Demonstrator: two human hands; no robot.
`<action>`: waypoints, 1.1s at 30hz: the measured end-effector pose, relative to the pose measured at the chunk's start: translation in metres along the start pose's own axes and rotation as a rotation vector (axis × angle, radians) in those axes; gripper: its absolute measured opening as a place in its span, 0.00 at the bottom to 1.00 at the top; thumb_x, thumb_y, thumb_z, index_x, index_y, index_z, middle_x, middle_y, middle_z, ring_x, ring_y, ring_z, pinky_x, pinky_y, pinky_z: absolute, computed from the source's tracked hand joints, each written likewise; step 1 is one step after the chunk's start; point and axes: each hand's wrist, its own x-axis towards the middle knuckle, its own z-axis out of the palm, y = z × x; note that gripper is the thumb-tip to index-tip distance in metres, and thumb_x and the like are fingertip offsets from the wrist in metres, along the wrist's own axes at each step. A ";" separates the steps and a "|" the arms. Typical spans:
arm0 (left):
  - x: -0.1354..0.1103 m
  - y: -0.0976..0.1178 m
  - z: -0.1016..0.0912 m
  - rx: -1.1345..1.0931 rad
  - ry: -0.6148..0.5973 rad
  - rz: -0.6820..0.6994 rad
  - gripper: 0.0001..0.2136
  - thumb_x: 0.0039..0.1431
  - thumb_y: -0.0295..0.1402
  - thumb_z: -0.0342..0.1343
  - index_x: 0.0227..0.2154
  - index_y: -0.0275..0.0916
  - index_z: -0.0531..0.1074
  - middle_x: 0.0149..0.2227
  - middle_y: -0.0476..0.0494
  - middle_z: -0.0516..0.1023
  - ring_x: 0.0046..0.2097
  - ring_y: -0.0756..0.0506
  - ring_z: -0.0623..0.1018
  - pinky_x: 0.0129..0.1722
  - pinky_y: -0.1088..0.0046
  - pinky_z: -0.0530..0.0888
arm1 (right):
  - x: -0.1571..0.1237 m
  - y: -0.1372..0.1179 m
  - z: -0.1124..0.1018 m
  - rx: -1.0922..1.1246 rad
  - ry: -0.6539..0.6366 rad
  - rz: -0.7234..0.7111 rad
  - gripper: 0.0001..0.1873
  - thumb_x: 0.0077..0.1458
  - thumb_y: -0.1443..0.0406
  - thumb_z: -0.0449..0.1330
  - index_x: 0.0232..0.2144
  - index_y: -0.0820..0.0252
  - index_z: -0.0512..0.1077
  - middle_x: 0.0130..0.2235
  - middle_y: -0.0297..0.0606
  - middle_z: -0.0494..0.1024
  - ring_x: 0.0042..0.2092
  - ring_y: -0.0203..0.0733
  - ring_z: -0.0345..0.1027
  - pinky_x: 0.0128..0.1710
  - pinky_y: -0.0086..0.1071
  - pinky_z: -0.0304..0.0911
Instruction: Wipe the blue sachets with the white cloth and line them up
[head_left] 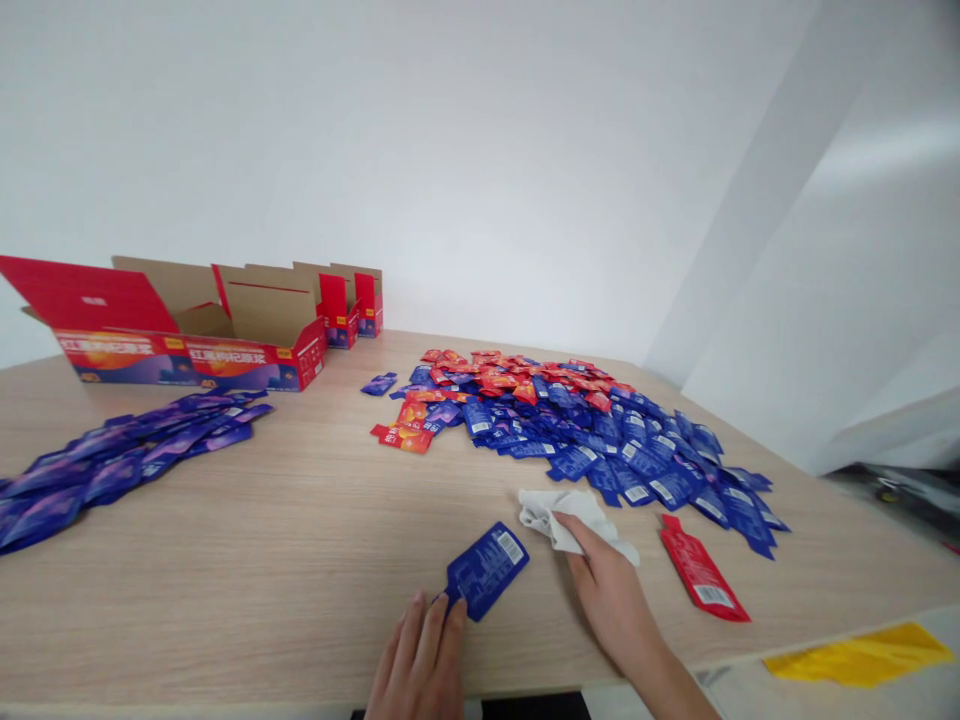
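Observation:
On the light wood table near the front edge lies a blue sachet (487, 570) with a narrow neck, its white barcode label facing up. The fingertips of my left hand (424, 655) press on the neck end; the thumb is hidden. My right hand (611, 590) is closed around a crumpled white cloth (570, 515), thumb on top, just right of the blue sachet and apart from it. A red sachet (703, 570) lies by itself to the right of that hand.
Behind my hands spreads a large heap of blue and red sachets (600, 435). Overlapping rows of blue-purple sachets (112, 465) lie at left. Open red and blue cartons (187, 355) stand along the back left. Yellow tape (859, 655) marks the front right.

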 end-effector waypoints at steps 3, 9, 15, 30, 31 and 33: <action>0.019 -0.005 -0.007 -0.053 -0.041 0.015 0.21 0.65 0.38 0.55 0.59 0.42 0.71 0.56 0.44 0.79 0.56 0.44 0.78 0.51 0.67 0.77 | -0.009 0.009 -0.013 0.038 0.073 0.051 0.25 0.65 0.61 0.49 0.59 0.53 0.75 0.57 0.41 0.81 0.58 0.51 0.75 0.58 0.44 0.70; 0.049 0.000 -0.007 -0.133 -0.030 0.050 0.17 0.67 0.39 0.54 0.55 0.42 0.74 0.52 0.46 0.82 0.53 0.42 0.79 0.53 0.63 0.76 | -0.017 0.012 -0.009 0.161 0.153 0.126 0.24 0.63 0.56 0.54 0.55 0.56 0.78 0.55 0.42 0.82 0.57 0.54 0.76 0.54 0.40 0.72; 0.074 -0.002 -0.024 -0.282 -0.272 -0.246 0.16 0.73 0.31 0.41 0.48 0.43 0.75 0.36 0.51 0.83 0.37 0.49 0.81 0.37 0.72 0.75 | -0.013 -0.005 -0.023 0.194 0.208 0.193 0.25 0.64 0.52 0.56 0.55 0.59 0.77 0.56 0.40 0.82 0.58 0.56 0.74 0.51 0.35 0.73; 0.010 0.008 -0.003 0.189 -0.125 0.131 0.19 0.65 0.29 0.49 0.57 0.38 0.73 0.60 0.39 0.76 0.60 0.40 0.74 0.56 0.62 0.73 | 0.006 -0.045 0.037 0.047 -0.249 -0.249 0.30 0.57 0.77 0.51 0.58 0.58 0.74 0.59 0.45 0.79 0.62 0.48 0.71 0.66 0.47 0.63; 0.009 0.009 0.000 0.214 -0.116 0.135 0.20 0.65 0.28 0.48 0.58 0.37 0.72 0.61 0.40 0.75 0.60 0.40 0.73 0.56 0.62 0.73 | 0.012 -0.038 0.035 0.017 -0.201 -0.184 0.29 0.57 0.77 0.50 0.58 0.60 0.75 0.57 0.47 0.80 0.60 0.50 0.73 0.64 0.49 0.65; 0.008 0.011 0.003 0.233 -0.103 0.126 0.21 0.64 0.28 0.48 0.59 0.36 0.71 0.62 0.40 0.75 0.61 0.41 0.73 0.56 0.63 0.73 | 0.017 -0.031 0.032 -0.018 -0.127 -0.106 0.29 0.59 0.76 0.48 0.58 0.62 0.74 0.57 0.50 0.80 0.59 0.51 0.74 0.63 0.51 0.65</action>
